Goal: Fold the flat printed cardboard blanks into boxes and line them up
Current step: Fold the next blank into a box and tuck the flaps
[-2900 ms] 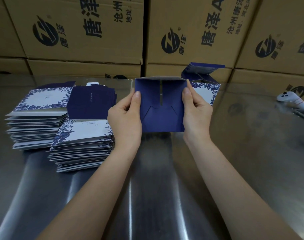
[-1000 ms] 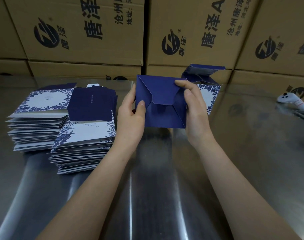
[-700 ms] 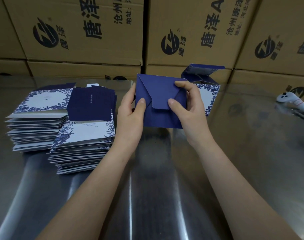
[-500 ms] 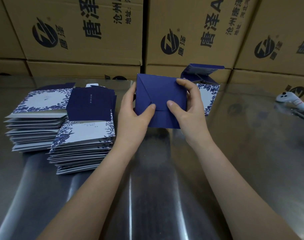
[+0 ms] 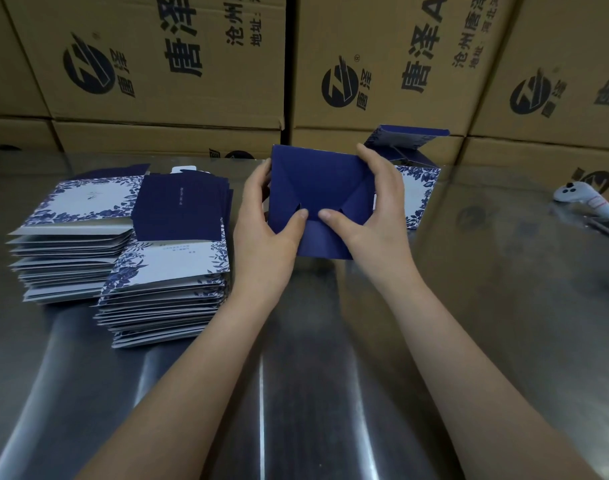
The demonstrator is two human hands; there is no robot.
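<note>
Above the middle of the steel table I hold a dark blue box [image 5: 317,188] with its folded bottom flaps facing me. My left hand [image 5: 266,233] grips its left side, thumb pressing the flaps at the centre. My right hand [image 5: 376,216] grips the right side, its thumb pressing beside the left one, fingers curled over the top right corner. Behind my right hand stands a folded box [image 5: 417,188] with blue floral print and an open lid. Two stacks of flat blanks [image 5: 164,271] [image 5: 71,230] lie to the left.
Large brown cartons [image 5: 192,64] with black print wall off the back of the table [image 5: 331,375]. A white controller [image 5: 585,200] lies at the far right edge.
The bottom flaps went from open to folded shut. Both thumbs moved in to the centre and now press the last flaps down.
</note>
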